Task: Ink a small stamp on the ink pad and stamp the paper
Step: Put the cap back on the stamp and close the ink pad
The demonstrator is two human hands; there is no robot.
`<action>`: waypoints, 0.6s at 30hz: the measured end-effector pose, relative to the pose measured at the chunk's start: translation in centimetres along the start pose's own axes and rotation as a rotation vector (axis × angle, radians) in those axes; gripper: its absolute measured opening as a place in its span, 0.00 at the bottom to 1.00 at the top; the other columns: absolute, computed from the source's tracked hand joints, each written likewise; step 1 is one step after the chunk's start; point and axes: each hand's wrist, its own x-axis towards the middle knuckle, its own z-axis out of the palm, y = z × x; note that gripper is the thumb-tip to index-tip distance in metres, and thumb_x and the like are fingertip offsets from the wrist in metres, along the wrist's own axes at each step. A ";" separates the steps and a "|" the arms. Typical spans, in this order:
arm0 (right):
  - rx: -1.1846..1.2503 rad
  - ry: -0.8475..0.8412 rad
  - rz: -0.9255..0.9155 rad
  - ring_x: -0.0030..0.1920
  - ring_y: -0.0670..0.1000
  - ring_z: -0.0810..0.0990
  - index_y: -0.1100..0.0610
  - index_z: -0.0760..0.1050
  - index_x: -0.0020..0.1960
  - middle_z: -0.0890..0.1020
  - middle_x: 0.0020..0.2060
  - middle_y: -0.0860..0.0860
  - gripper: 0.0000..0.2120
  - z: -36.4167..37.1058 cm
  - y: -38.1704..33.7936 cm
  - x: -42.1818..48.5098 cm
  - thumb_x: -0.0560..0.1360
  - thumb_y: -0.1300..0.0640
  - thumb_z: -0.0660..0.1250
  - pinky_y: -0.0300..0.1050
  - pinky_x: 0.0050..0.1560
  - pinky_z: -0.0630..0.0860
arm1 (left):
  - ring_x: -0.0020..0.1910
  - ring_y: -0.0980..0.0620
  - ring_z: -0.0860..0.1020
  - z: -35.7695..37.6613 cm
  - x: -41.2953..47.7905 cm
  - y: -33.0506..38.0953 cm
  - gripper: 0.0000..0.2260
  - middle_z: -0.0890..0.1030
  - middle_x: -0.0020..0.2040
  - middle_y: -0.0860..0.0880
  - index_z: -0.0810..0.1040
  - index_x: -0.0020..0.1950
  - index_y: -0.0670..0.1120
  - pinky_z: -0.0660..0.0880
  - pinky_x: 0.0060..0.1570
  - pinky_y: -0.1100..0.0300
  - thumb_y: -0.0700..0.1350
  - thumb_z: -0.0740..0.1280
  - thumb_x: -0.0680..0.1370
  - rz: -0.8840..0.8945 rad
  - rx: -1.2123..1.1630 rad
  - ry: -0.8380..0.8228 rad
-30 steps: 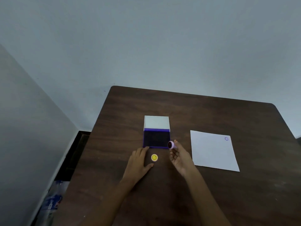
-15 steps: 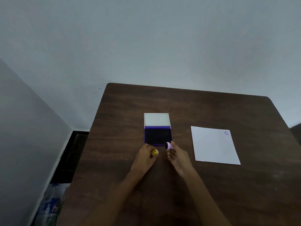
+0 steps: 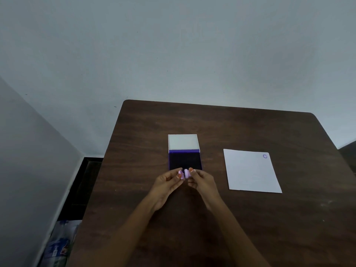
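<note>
Stamp in hand, one print already on the paper

Hands meet just short of the ink pad's near edge, around the middle of the counter (image 3: 250,218). The left hand (image 3: 165,185) and the right hand (image 3: 203,182) are both closed by the fingertips on a small lilac stamp (image 3: 185,174), which seems to be in two pieces, a body and perhaps a cap; whether they are being pulled apart or pushed together cannot be told.

The ink pad (image 3: 185,160) lies open, its white lid (image 3: 183,142) folded back toward the far edge of the counter and the dark pad bare. The paper (image 3: 250,172) lies flat toward the right edge, well apart from the hands, with one small purple round print (image 3: 265,156) at its far right corner.

By that print, at least one stamping looks done. If another is meant, the stamp must yet be pressed to the pad and carried over to the paper.
</note>
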 end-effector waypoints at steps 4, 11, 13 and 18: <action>-0.107 0.012 -0.081 0.49 0.52 0.80 0.50 0.76 0.45 0.81 0.46 0.53 0.04 0.1 0.1 0.1 0.72 0.51 0.66 0.50 0.56 0.77 | 0.52 0.51 0.81 0.1 -0.1 0.0 0.15 0.85 0.48 0.48 0.80 0.52 0.46 0.80 0.47 0.62 0.41 0.69 0.66 0.011 -0.061 -0.030; -0.197 0.034 -0.174 0.45 0.44 0.79 0.50 0.76 0.46 0.80 0.42 0.48 0.03 -0.1 0.4 0.4 0.72 0.53 0.66 0.34 0.42 0.73 | 0.53 0.51 0.80 1.1 -0.5 0.6 0.16 0.83 0.52 0.47 0.80 0.53 0.47 0.77 0.49 0.61 0.45 0.70 0.66 0.031 0.067 -0.007; -0.183 0.040 -0.173 0.46 0.47 0.80 0.52 0.77 0.47 0.81 0.42 0.49 0.05 -0.3 0.5 0.5 0.71 0.54 0.68 0.38 0.46 0.77 | 0.53 0.52 0.80 1.3 -0.5 0.8 0.14 0.83 0.51 0.48 0.80 0.53 0.47 0.77 0.46 0.64 0.45 0.70 0.68 0.057 0.149 0.020; -0.109 0.047 -0.157 0.43 0.47 0.83 0.55 0.79 0.48 0.83 0.41 0.51 0.08 -0.5 0.7 0.4 0.69 0.55 0.70 0.37 0.43 0.80 | 0.47 0.59 0.81 1.9 -0.5 1.3 0.09 0.83 0.47 0.52 0.80 0.50 0.49 0.77 0.40 0.69 0.39 0.68 0.72 0.125 0.277 0.030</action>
